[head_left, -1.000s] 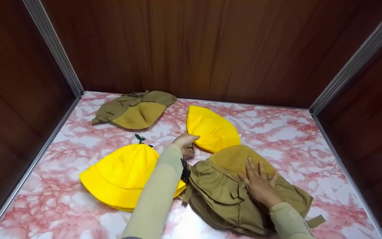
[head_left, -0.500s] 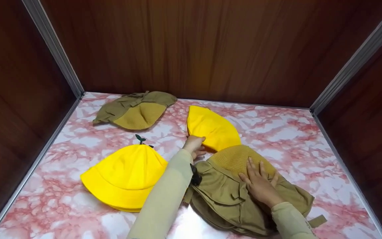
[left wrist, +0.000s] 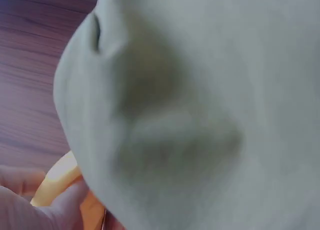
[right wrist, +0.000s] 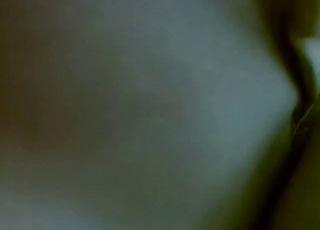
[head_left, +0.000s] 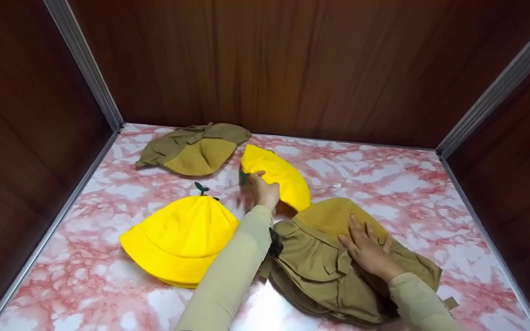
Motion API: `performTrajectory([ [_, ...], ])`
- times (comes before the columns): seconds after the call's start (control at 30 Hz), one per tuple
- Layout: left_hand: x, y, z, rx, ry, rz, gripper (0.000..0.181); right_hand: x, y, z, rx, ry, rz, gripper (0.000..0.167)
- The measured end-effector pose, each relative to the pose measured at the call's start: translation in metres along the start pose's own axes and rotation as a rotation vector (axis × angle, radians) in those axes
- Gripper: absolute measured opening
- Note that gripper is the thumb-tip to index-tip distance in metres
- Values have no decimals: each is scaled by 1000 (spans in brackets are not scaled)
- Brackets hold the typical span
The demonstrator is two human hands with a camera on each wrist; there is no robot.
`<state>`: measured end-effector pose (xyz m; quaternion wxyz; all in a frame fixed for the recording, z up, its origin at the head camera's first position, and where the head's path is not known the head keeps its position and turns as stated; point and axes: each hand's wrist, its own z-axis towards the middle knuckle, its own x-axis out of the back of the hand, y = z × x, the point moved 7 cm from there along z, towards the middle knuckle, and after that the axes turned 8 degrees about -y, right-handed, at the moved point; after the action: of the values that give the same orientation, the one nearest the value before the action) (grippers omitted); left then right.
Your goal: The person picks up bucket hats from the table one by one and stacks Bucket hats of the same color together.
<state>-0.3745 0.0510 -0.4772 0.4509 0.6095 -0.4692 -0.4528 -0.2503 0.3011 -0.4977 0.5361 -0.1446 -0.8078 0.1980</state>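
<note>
My left hand (head_left: 265,191) pinches the edge of a yellow bucket hat (head_left: 288,177), thumb on one side and fingers on the other. In the left wrist view, the yellow fabric (left wrist: 62,177) sits between thumb and fingers, with a pale sleeve covering most of the picture. A bit of green shows at the hat's left side. My right hand (head_left: 368,248) rests with spread fingers on khaki sun hats (head_left: 315,262), which appear stacked. The right wrist view is too blurred to make out the hand.
Another yellow bucket hat (head_left: 180,243) with a green sprout (head_left: 201,188) on top stands at the left, beside my left forearm. A khaki hat (head_left: 196,149) lies folded near the back wall. Dark wood-grain panels (head_left: 283,64) enclose the pink-and-white marbled table (head_left: 72,271).
My left hand has taken hold of the far yellow hat, which has shifted left and tilted. The right hand stays on the khaki hats. The head view has shifted slightly.
</note>
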Motion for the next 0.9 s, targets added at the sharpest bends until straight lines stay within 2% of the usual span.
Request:
performTrajectory([
  [0.1, 2, 5, -1, -10, -5, -59, 54, 5, -3, -6, 21, 35, 36, 77],
  [0.17, 3, 10, -1, -13, -21, -75, 57, 9, -7, -13, 37, 30, 59, 78],
  [0.27, 6, 22, -3, -40, -36, -106, 59, 18, -15, -25, 68, -33, 88, 79],
  [0.37, 12, 38, -5, -84, -46, -196, 61, 27, -24, -39, 91, -135, 183, 81],
  [0.47, 16, 51, -6, -93, -66, -299, 60, 35, -35, -49, 110, -201, 346, 79],
  [0.53, 17, 58, -7, -76, -89, -373, 60, 41, -43, -52, 127, -206, 451, 76],
  [0.6, 18, 63, -10, -65, -115, -450, 61, 44, -51, -52, 134, -211, 570, 73],
  [0.7, 19, 69, -15, -70, -150, -550, 61, 44, -66, -46, 199, -250, 774, 70],
  [0.83, 19, 77, -26, -105, -203, -597, 59, 39, -85, -36, 288, -365, 1050, 73],
  [0.9, 18, 80, -32, -122, -235, -604, 58, 36, -91, -31, 303, -410, 1168, 77],
])
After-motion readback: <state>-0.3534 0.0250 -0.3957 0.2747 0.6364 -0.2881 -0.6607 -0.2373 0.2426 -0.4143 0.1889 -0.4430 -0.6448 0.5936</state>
